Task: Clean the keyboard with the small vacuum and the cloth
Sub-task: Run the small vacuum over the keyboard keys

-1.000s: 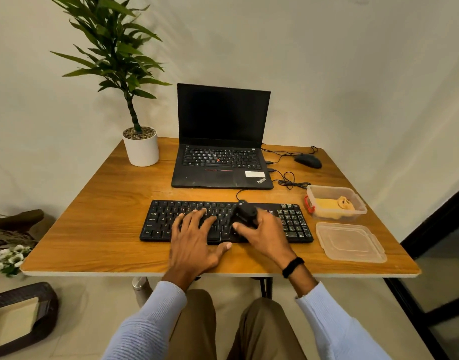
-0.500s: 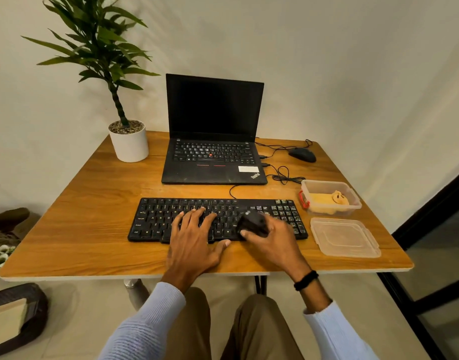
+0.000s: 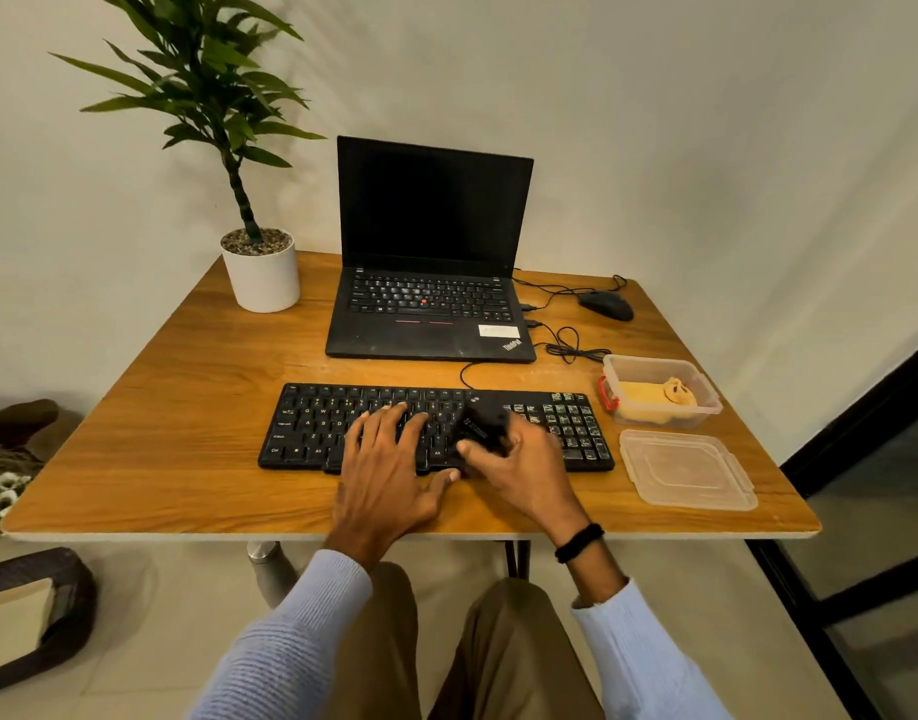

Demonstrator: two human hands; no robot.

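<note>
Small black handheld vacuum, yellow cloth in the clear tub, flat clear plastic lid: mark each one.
small black handheld vacuum (image 3: 483, 419), head view, top of its body.
yellow cloth (image 3: 646, 400), head view, middle of the fabric.
flat clear plastic lid (image 3: 685, 470), head view, centre panel.

"ThinkPad" on laptop (image 3: 425, 340) palm rest; "Alt", "Ctrl" on keyboard (image 3: 311, 428) keys.

- Laptop (image 3: 430, 304) open, screen dark, at the surface's (image 3: 186, 407) back.
- Potted plant (image 3: 262, 267) left of it.
- Mouse (image 3: 606, 305) to its right.
- Lid (image 3: 685, 470) near the right edge.
</note>
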